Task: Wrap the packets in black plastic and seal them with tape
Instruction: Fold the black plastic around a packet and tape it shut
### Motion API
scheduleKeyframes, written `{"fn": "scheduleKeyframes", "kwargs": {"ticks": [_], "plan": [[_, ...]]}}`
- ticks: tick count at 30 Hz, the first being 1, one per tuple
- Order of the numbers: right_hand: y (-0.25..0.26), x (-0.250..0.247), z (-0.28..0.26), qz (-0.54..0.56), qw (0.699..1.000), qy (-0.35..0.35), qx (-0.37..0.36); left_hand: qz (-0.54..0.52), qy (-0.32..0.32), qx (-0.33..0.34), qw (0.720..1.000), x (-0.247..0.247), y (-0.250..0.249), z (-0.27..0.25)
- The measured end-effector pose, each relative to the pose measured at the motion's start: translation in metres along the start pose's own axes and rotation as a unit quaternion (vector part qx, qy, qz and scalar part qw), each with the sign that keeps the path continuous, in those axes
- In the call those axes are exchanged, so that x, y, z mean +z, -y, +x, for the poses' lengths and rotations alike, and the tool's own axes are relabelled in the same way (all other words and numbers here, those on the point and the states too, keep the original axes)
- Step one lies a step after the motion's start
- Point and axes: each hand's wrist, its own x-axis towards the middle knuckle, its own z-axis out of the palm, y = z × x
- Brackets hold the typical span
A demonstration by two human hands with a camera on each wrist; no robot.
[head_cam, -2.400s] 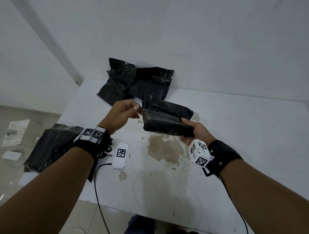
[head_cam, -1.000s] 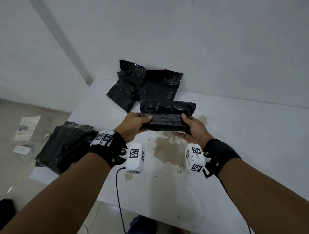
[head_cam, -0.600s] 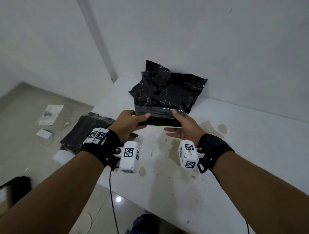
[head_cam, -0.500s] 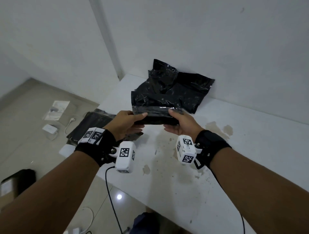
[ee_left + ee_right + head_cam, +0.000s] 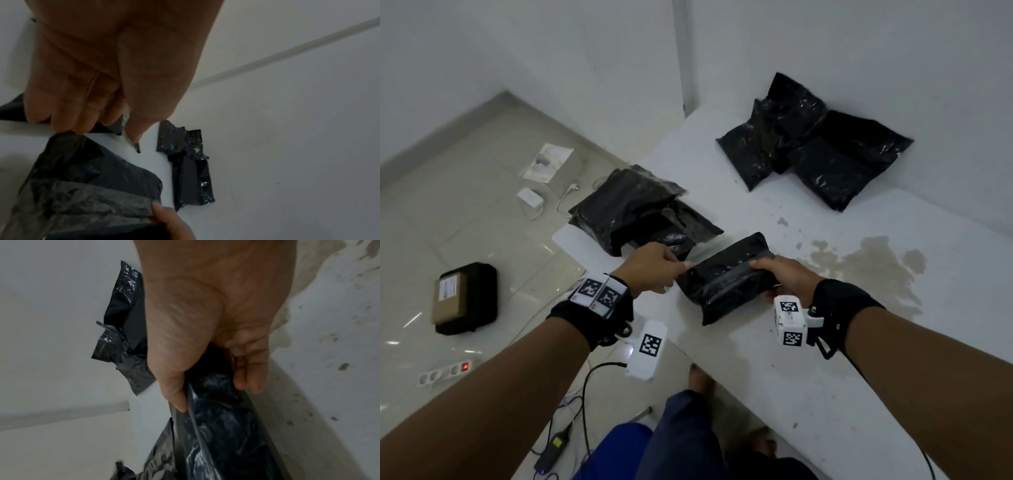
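Head view: above the white table's (image 5: 825, 394) left edge, two hands are gripping one black-wrapped packet (image 5: 726, 277), left hand (image 5: 650, 267) pinching its end, right hand (image 5: 784, 277) clasping the other; left wrist view: thumb and fingers (image 5: 68, 113) pinching plastic; right wrist view: fingers (image 5: 246, 369) wrapping the packet.

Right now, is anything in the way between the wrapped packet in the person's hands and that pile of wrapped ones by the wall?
Nothing visible. The taped black plastic packet, held by the left hand and right hand, faces only bare, stained white tabletop before the wall-side pile of black packets.
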Motion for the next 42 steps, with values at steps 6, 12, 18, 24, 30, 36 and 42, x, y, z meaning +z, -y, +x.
{"fn": "scheduleKeyframes", "kwargs": {"ticks": [6, 12, 18, 24, 30, 36, 42], "plan": [[-0.003, 0.006, 0.009, 0.050, 0.998, -0.023, -0.023, -0.027, -0.044, -0.001, 0.999, 0.006, 0.012, 0.001], [0.038, 0.023, 0.023, 0.049, 0.997, -0.004, -0.060, 0.004, -0.079, -0.015, 0.997, -0.020, 0.013, 0.006], [0.055, 0.046, 0.039, -0.008, 0.997, 0.016, -0.075, -0.009, -0.020, -0.091, 0.996, -0.024, 0.025, 0.011], [0.026, 0.020, 0.044, -0.044, 0.999, 0.000, 0.013, 0.026, 0.077, -0.104, 0.991, -0.001, 0.021, 0.024], [0.010, 0.013, 0.054, -0.168, 0.982, -0.083, -0.031, 0.108, 0.107, -0.125, 0.980, 0.020, 0.013, 0.036], [0.006, 0.017, 0.050, -0.228, 0.962, -0.121, -0.086, 0.216, 0.090, -0.074, 0.969, 0.017, -0.001, 0.040], [0.001, 0.016, 0.044, -0.206, 0.973, -0.079, -0.073, 0.263, 0.068, 0.057, 0.961, 0.021, -0.027, 0.045]]}}
